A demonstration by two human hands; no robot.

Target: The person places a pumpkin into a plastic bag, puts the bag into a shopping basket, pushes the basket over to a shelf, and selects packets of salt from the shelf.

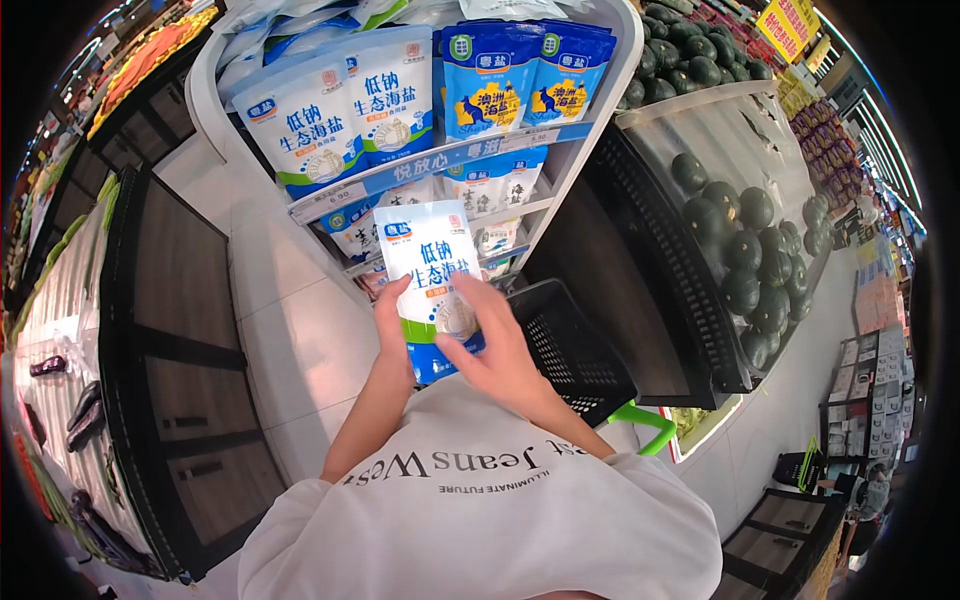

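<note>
Held upright in front of my chest is a white, green and blue bag of sea salt (437, 235), its printed front facing me. My left hand (393, 325) grips the bag's left edge, with its fingers partly hidden behind the pouch. On the other side my right hand (492, 345) holds the lower right part, thumb lying across the front. Similar white salt bags (303, 125) stand on the display rack's upper shelf just beyond, beside blue and yellow salt bags (488, 75). More pouches sit on the lower shelf, partly covered by the held bag.
A black shopping basket (575, 350) with a green handle (648, 425) is close to my right side. Farther right, dark green pumpkins (765, 270) lie on a sloped stand. A produce counter with eggplants (87, 412) stands at the left. Tiled floor (285, 330) runs between the stands.
</note>
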